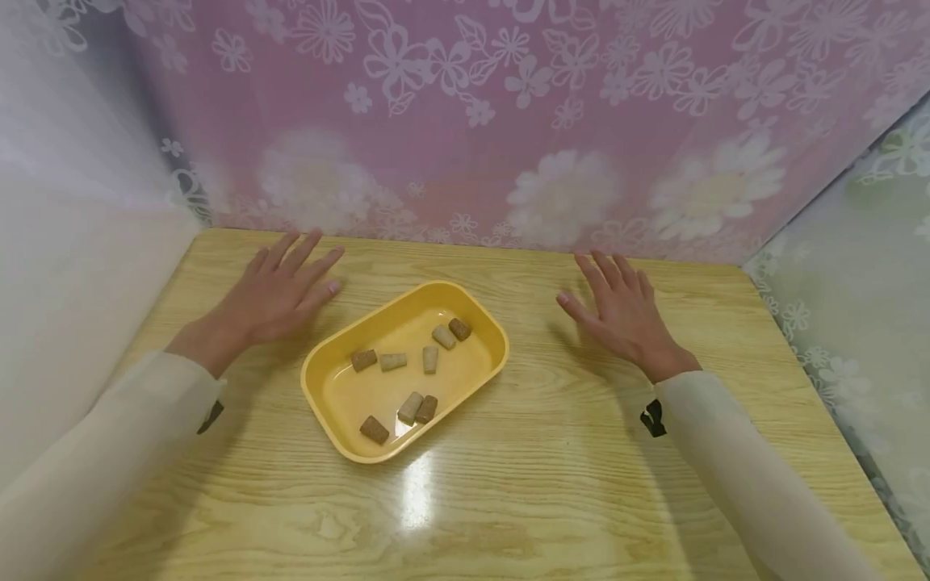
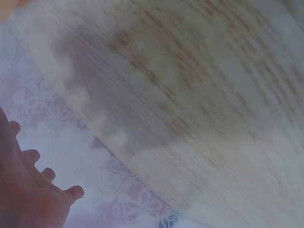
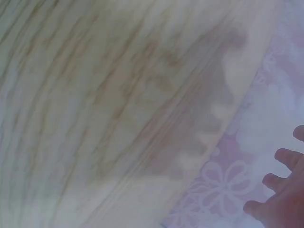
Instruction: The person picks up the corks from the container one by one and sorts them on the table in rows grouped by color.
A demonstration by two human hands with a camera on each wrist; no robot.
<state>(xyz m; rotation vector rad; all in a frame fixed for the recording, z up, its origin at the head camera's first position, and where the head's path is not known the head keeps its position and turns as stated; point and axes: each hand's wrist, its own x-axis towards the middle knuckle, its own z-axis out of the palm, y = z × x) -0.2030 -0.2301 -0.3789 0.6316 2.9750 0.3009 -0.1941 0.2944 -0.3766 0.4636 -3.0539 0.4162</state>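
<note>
Head view showed a yellow tray (image 1: 385,391), a little left of the frame's centre and below it, on the table (image 1: 552,484). Inside lay eight short pieces: four brown pieces (image 1: 374,429) and four pale pieces (image 1: 430,359), one pale and one brown side by side in the lower part. The left hand (image 1: 272,294) was at the left of the frame, near the tray's upper left, its fingers spread wide. The right hand (image 1: 625,315), right of centre, was farther from the tray, its fingers also wide. Both wrist views showed a hand's shadow on the table. Pink flowered cloth (image 1: 450,161) filled the upper frame.
</note>
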